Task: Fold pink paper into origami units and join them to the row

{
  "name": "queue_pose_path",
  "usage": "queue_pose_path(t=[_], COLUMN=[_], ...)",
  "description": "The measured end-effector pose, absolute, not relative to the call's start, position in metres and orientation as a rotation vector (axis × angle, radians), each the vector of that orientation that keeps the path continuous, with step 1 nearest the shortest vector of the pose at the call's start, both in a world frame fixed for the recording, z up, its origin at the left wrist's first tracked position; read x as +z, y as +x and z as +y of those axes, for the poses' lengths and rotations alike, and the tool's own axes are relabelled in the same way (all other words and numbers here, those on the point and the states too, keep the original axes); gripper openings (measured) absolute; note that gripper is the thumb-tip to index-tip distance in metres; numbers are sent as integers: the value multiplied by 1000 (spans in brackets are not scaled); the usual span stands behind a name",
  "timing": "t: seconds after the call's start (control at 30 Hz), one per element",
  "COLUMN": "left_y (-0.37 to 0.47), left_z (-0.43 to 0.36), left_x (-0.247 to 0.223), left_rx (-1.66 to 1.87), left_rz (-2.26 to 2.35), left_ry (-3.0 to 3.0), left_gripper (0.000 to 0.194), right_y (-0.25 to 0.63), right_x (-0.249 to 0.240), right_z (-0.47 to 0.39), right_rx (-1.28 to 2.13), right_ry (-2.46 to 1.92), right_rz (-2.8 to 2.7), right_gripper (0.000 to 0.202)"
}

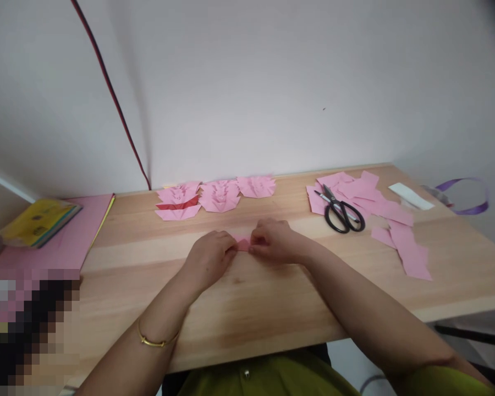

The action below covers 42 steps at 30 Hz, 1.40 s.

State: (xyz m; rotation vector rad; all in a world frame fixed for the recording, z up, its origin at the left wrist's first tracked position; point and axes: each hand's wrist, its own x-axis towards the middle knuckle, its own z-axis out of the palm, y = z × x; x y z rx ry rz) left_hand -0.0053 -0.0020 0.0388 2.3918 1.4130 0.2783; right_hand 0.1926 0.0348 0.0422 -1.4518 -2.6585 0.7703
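A small piece of pink folded paper [243, 245] is held between my two hands, low over the middle of the table. My left hand [212, 258] pinches its left end. At the other end, the fingers of my right hand [274, 241] are closed on the paper. Much of the piece is covered by my fingers. Just behind my hands lie several folded pink paper shapes [219, 197] in a row by the wall. One red strip [178, 203] stands out among the shapes on the left.
To the right, black-handled scissors [342, 212] and a pen [325, 196] lie on pink paper scraps [408, 247]. A white strip [411, 196] and a purple ribbon [474, 209] are farther right. On the left, a yellow packet [41, 223] rests on pink sheets [97, 220].
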Motion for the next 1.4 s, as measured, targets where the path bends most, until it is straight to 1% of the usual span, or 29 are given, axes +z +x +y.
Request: queue_pose_path(t=[0.07,0.13,0.23,0.37,0.5,0.63,0.93,1.07,1.4], left_y=[-4,-3,-3,-1,4,9,13,16,16], left_z=[-1,1,1,-1,-4,-6,-6,-5,-6], left_x=[37,36,34,36,45,48,41,44,45], left_rx=[308,319,247,111,-11,-104,-168,-223,-220], left_rz=[1508,1565,1538,1490,1490,1498,1563,1600,1629], left_ry=[2303,2243,2285,2363,2361,2384,2417,2392,2398], left_gripper=[12,14,10,19,24,28,30,30,30], right_y=[192,190,188,187,190,192,189,186,186], right_x=[42,42,43,45,49,50,46,47,44], right_z=[34,33,31,31,30,30,28,28,30], right_rx=[763,747,712,731,764,728,646,658,667], right_ry=[-1464,-1488,-1521,-1528,-1484,-1446,-1464,-1506,-1500], right_rz=[-2676,-2692,-2698,-2706,-2729,-2735,-2768,-2767,-2757], right_gripper=[21,22,22,20,20,22,21,21,21])
